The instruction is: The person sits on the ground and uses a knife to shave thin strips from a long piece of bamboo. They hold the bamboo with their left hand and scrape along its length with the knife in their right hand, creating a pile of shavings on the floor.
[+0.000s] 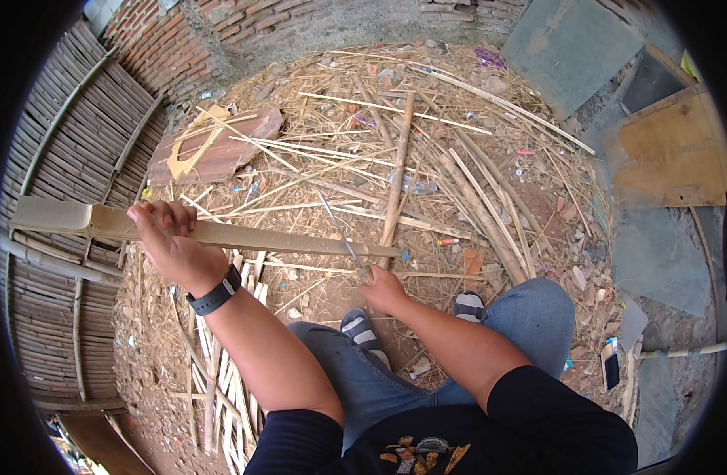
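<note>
- Left hand (167, 237) clamped round a long split bamboo slat (221, 233), fingers curled over the top edge, black wristwatch (215, 294) on the wrist below.
- Bamboo slat held near level above the ground, wide pale end poking out past the left hand toward the woven bamboo panel (70, 198), narrow end running toward the right hand.
- Right hand (381, 289) closed on the handle of a knife (341, 233), thin blade angling up and away from the hand, crossing the slat's narrow end; exact contact point hard to make out.
- Just under the slat's narrow end: two feet in striped sandals (362, 331) on bare dirt, blue-jeaned knees (537, 317) either side.
- Below the slat on the left-hand side, a bundle of thin pale bamboo strips (221, 380) lying on the ground beside the left forearm.
- Beyond the slat, a tangle of dry straw and long bamboo sticks (398, 170) scattered over the dirt, one thick stick pointing straight away from the right hand.
- Up and left of that tangle, a flat reddish board (221, 154) with a pale cut-out scrap on it, brick wall (244, 32) behind.
- Well off to the far side of the slat, past the right knee, grey slabs (656, 253) and a brown wooden board (672, 150); a small dark flat object (610, 362) on the ground near them, too small to identify.
</note>
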### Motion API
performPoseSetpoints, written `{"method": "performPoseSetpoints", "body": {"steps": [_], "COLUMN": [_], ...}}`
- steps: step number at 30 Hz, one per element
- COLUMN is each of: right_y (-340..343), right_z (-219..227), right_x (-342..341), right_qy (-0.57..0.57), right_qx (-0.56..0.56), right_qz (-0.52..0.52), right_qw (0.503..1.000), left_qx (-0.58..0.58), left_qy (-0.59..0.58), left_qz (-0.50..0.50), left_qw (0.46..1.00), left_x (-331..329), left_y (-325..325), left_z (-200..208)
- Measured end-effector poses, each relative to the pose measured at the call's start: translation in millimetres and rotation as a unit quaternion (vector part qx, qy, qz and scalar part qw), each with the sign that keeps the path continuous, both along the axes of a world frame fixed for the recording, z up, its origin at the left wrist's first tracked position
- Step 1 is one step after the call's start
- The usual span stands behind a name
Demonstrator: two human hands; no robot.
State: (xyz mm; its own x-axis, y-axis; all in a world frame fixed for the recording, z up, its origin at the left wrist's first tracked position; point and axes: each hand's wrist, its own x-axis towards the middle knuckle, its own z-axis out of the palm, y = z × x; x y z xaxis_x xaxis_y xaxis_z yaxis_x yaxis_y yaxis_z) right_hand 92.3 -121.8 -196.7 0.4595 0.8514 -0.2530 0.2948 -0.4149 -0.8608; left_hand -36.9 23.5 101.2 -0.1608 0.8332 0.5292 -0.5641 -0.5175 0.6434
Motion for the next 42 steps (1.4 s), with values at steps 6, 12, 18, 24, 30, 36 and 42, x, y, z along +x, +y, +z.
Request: {"method": "performPoseSetpoints", "body": {"steps": [6, 12, 18, 24, 30, 36, 42], "right_y": [-9, 1, -3, 0, -1, -2, 2], "right_z": [-17, 7, -3, -4, -9, -12, -11], "right_x": [1, -4, 0, -3, -2, -1, -1], "right_qy": [0.019, 0.025, 0.023, 0.024, 0.037, 0.005, 0.037], "right_qx": [0.015, 0.050, 0.009, 0.035, 0.013, 0.038, 0.012], "right_qz": [-0.027, 0.015, -0.023, -0.001, -0.034, -0.007, -0.019], "right_qw": [0.999, 0.998, 0.999, 0.999, 0.999, 0.999, 0.999], "left_qx": [-0.019, -0.024, -0.022, -0.022, -0.019, -0.019, -0.023], "left_qy": [-0.012, -0.012, -0.007, -0.009, -0.005, -0.009, -0.007], "left_qz": [-0.004, 0.005, -0.004, -0.005, -0.004, -0.001, 0.003], "left_qw": [1.000, 1.000, 1.000, 1.000, 1.000, 1.000, 1.000], "left_x": [4, 6, 3, 5, 3, 5, 3], "left_y": [-6, -5, -5, -5, -4, -5, -4], "left_z": [2, 3, 1, 3, 1, 3, 2]}}
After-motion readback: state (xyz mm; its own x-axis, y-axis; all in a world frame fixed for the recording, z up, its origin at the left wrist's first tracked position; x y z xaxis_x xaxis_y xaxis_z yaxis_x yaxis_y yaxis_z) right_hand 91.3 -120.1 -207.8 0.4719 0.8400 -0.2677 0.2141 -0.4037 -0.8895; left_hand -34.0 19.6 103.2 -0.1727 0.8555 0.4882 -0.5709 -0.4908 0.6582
